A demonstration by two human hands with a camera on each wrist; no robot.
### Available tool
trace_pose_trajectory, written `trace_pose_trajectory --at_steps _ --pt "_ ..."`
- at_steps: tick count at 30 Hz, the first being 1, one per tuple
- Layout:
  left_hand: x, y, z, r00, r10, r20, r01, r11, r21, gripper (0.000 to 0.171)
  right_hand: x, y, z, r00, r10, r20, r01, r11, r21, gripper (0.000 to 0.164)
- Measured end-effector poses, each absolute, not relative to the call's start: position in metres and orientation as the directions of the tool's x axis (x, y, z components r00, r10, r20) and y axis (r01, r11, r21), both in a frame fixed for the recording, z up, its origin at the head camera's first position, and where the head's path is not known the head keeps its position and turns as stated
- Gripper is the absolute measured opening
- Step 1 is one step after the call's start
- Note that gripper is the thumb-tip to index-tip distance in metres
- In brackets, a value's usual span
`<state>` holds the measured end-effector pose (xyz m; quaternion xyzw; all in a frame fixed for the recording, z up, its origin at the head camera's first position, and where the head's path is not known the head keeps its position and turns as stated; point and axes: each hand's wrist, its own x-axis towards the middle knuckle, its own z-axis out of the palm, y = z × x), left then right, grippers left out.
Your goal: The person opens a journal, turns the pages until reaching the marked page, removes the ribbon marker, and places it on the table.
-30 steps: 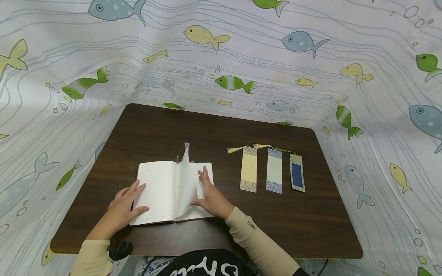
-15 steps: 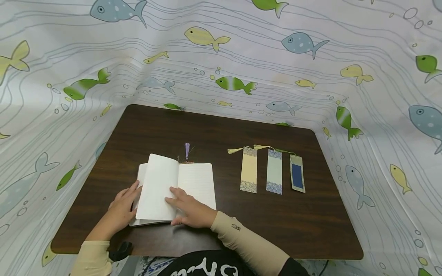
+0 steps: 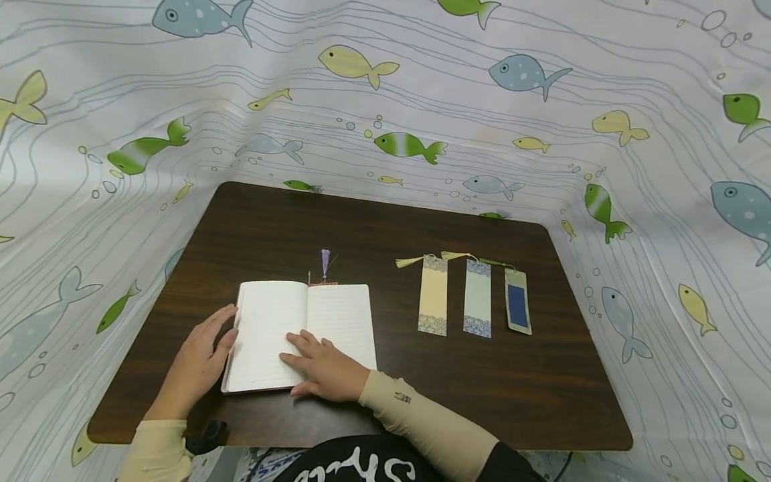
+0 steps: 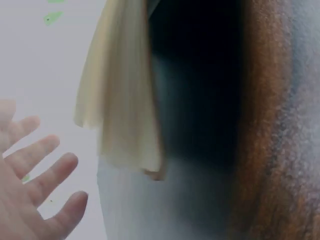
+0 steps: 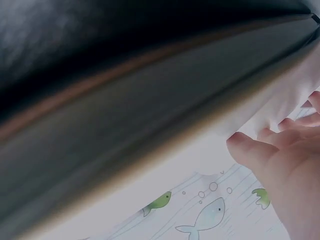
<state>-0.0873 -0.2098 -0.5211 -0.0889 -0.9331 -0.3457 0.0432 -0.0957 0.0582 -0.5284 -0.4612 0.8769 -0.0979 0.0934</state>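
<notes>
An open notebook (image 3: 271, 321) lies on the dark table, its left page white and its right page lined. My left hand (image 3: 194, 358) is at the notebook's left edge, fingers extended along the side; the left wrist view shows the fingers (image 4: 55, 175) spread beside the page block. My right hand (image 3: 328, 369) rests on the lower pages near the spine with fingers outstretched, and its thumb (image 5: 252, 150) shows by the page edges in the right wrist view. A purple tassel (image 3: 325, 262) sticks out above the notebook's top edge; whatever it hangs from is mostly hidden underneath.
To the right, a yellow bookmark (image 3: 433, 294), a pale green bookmark (image 3: 477, 294) and a smaller blue-centred bookmark (image 3: 518, 301) lie in a row, each with a tassel. The brown table (image 3: 482, 395) is backed by a fish-print curtain (image 3: 421, 94).
A page lifted on the right has been turned over and now lies flat on the left side. My right hand has moved left; my left hand has shifted slightly outward from the page.
</notes>
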Motion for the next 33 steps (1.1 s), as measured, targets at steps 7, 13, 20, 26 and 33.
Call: trace_pose_trajectory --at_steps 7,13,20,26,33 --pt "-0.09 -0.205 -0.53 -0.946 0.32 0.042 0.288 0.777 0.559 0.07 -0.095 0.059 -0.528 -0.573 -0.814 -0.094 -0.789 0.579 -0.207 0.069" --pt "-0.087 -0.206 -0.533 -0.942 0.337 -0.002 0.292 0.819 0.493 0.074 -0.097 0.067 -0.526 -0.621 -0.775 -0.117 -0.746 0.63 -0.215 0.068" --pt "-0.087 -0.208 -0.538 -0.941 0.335 -0.048 0.262 0.811 0.524 0.076 -0.109 0.101 -0.531 -0.728 -0.663 -0.176 -0.642 0.749 -0.168 0.077" --pt "-0.087 -0.208 -0.537 -0.943 0.329 -0.054 0.249 0.802 0.543 0.078 -0.122 0.134 -0.53 -0.797 -0.56 -0.226 -0.538 0.828 -0.156 0.1" --pt "-0.089 -0.206 -0.537 -0.942 0.327 -0.073 0.236 0.803 0.547 0.08 -0.124 0.15 -0.527 -0.819 -0.531 -0.218 -0.502 0.847 -0.177 0.109"
